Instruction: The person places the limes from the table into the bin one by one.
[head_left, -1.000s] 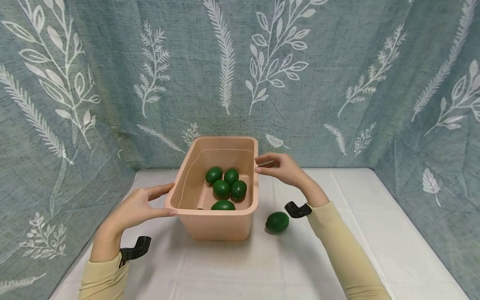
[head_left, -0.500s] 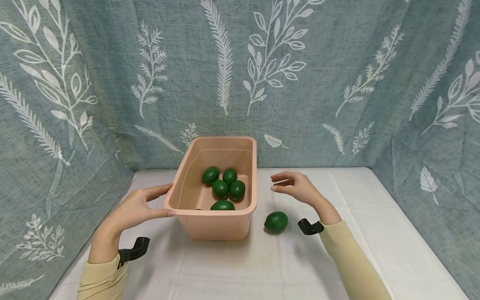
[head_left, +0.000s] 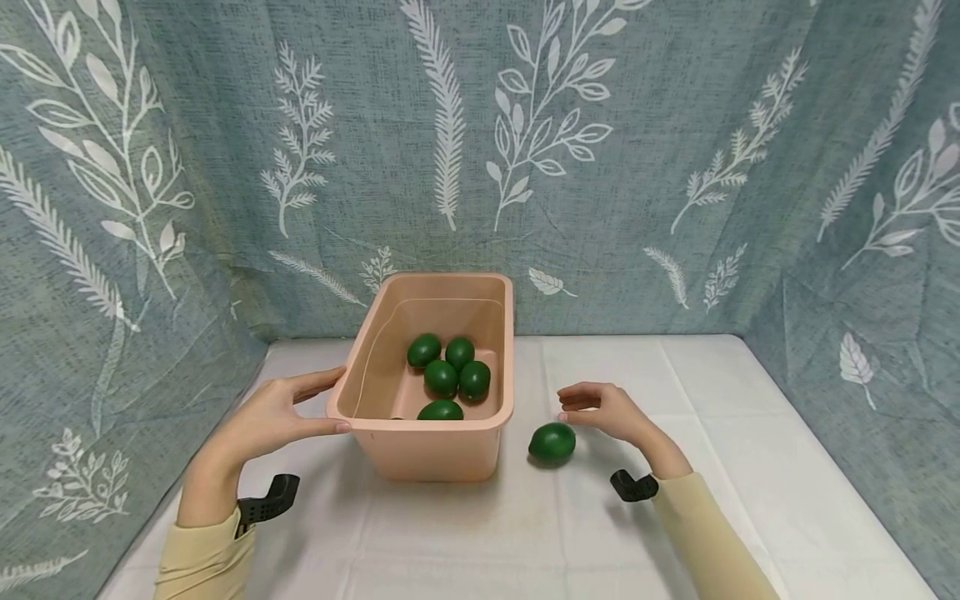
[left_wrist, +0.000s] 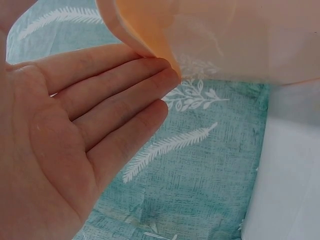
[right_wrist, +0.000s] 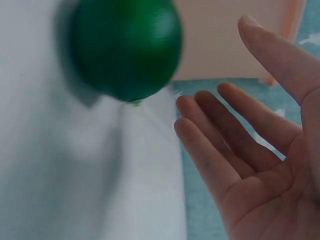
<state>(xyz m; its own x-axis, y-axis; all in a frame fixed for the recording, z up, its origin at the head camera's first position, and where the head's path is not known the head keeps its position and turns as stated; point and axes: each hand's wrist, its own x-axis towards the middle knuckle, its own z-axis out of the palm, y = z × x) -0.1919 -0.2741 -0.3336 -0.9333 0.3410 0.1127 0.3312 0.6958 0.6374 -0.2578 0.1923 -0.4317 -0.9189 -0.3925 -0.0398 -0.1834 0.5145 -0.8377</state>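
My left hand point(head_left: 273, 417) touches the near left corner of a peach-coloured plastic bin point(head_left: 427, 450), thumb at the front rim and fingers at the left side. In the left wrist view its fingers point(left_wrist: 120, 100) stretch out straight, with tips at the bin's rim. Several limes point(head_left: 441, 379) lie inside the bin, one partly hidden by the front wall. Another lime point(head_left: 552, 444) rests on the white cloth right of the bin. My right hand point(head_left: 603, 410) is just above and behind this lime, thumb spread away from loosely bent fingers point(right_wrist: 210, 155), holding nothing.
A white cloth point(head_left: 465, 542) covers the table. Teal fabric point(head_left: 645, 167) with white leaf prints hangs behind it and along both sides. Each wrist carries a black camera mount, the left one point(head_left: 272, 498) near the bin's front left.
My right hand has left the bin's right rim and come down and toward me, close to the loose lime. A lime in the bin has shifted slightly. My left hand stays at the corner.
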